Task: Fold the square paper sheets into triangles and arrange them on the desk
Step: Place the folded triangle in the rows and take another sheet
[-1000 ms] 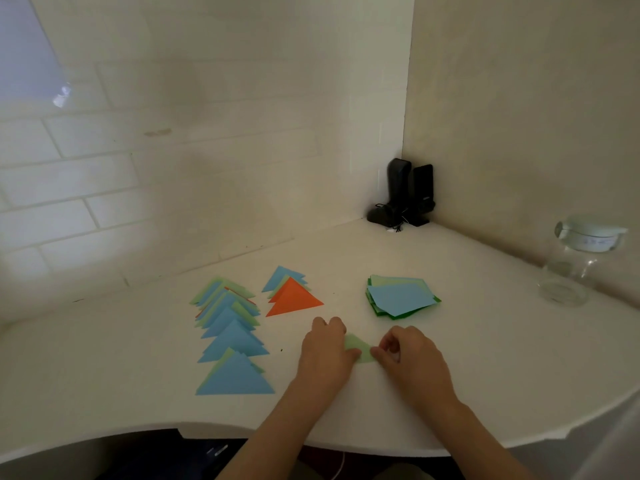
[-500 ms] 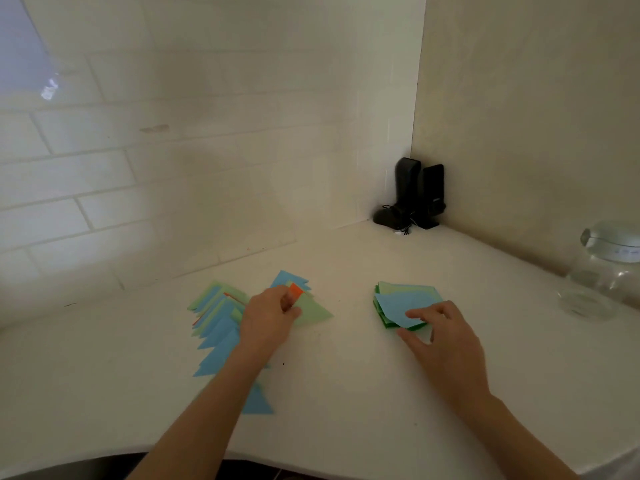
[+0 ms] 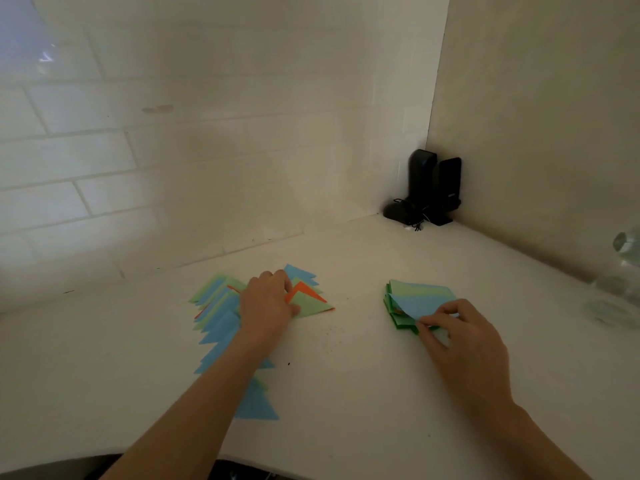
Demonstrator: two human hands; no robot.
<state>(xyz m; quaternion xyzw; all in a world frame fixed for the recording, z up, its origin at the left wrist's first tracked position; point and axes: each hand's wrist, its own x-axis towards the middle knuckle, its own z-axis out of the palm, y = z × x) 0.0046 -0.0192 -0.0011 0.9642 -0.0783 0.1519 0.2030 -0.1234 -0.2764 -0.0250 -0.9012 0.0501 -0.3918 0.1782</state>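
Observation:
A folded light green triangle (image 3: 310, 305) lies on top of an orange triangle (image 3: 304, 289) and blue ones at the back of the desk. My left hand (image 3: 266, 304) rests on its left end, fingers curled at its edge. A row of blue and green folded triangles (image 3: 218, 306) runs toward me under my left forearm. To the right sits a stack of square sheets (image 3: 415, 299), blue on top, green below. My right hand (image 3: 460, 336) pinches the near corner of the top blue sheet (image 3: 417, 301) and lifts it slightly.
The white desk (image 3: 346, 375) fits into a corner of tiled and plain walls. A black device with a cable (image 3: 427, 190) stands in that corner. A clear glass jar (image 3: 620, 282) is at the right edge. The desk's front edge curves just below my arms.
The green triangle went from the middle of the desk onto the orange pile under my left hand. My right hand moved to the square stack and now pinches the top blue sheet.

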